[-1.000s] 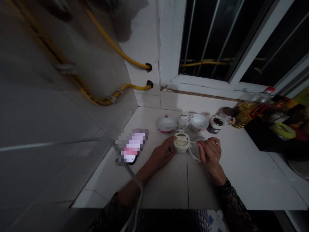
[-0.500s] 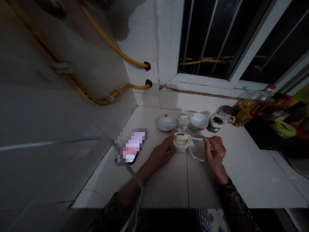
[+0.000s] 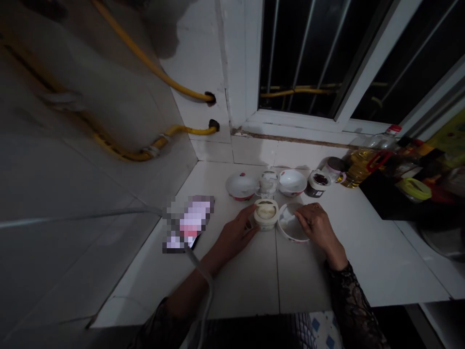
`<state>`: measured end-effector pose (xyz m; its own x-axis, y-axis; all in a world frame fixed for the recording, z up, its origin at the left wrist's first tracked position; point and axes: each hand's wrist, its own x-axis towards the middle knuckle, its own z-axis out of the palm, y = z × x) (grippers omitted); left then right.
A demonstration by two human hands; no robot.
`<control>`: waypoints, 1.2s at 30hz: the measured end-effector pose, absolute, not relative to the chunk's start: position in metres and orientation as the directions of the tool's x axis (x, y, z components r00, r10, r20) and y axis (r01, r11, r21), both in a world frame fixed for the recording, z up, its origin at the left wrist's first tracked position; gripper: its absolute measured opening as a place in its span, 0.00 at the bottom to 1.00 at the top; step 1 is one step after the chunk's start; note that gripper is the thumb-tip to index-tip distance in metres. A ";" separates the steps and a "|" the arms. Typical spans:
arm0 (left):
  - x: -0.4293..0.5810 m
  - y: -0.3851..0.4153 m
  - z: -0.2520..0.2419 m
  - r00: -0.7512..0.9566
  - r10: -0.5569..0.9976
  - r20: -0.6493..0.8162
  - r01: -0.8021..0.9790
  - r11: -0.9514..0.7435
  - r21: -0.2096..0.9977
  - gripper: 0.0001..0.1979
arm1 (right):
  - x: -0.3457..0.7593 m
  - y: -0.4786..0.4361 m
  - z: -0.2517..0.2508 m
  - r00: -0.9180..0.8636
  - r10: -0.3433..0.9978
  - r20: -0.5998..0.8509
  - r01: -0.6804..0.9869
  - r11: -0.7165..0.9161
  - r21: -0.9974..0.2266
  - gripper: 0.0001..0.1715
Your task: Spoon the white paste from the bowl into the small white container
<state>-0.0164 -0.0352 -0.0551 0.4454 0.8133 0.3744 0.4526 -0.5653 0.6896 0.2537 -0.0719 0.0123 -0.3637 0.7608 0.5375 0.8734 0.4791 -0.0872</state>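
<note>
My left hand grips the left side of a small round whitish container, fingers round its rim. A pale content shows at the container's top. Just to the right sits a white bowl with a patterned rim. Over that bowl's right side is my right hand, fingers pinched together and pointing down and left. A pale utensil is in that hand, mostly hidden and blurred against the bowl.
Behind stand two white bowls, a clear jar between them, and a dark-filled jar. An oil bottle is at the back right. A pixelated phone lies left, near a grey cable.
My right hand has moved the pale utensil from over the small container to over the white bowl. My left hand keeps its hold. The whole view has shifted slightly.
</note>
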 end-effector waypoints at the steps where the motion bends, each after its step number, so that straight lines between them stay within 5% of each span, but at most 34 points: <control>1: -0.016 -0.035 -0.054 0.447 0.816 0.368 0.455 -0.561 0.692 0.27 | 0.254 -0.073 0.014 -0.377 0.771 0.513 0.860 0.497 -0.116 0.19; 8: -0.017 -0.037 -0.049 0.452 0.831 0.325 0.483 -0.534 0.694 0.27 | 0.271 -0.071 0.014 -0.283 0.732 0.619 0.940 0.341 0.026 0.18; 18: -0.018 -0.036 -0.052 0.449 0.829 0.334 0.483 -0.540 0.690 0.26 | 0.243 -0.085 0.027 -0.468 0.759 0.453 0.861 0.506 0.042 0.20; 26: -0.018 -0.037 -0.050 0.455 0.823 0.341 0.474 -0.548 0.689 0.27 | 0.289 -0.076 0.016 -0.212 0.836 0.506 0.974 0.225 0.035 0.19; 36: -0.017 -0.037 -0.049 0.452 0.841 0.296 0.493 -0.513 0.703 0.28 | 0.260 -0.074 0.010 -0.152 0.954 0.260 0.946 0.217 -0.243 0.21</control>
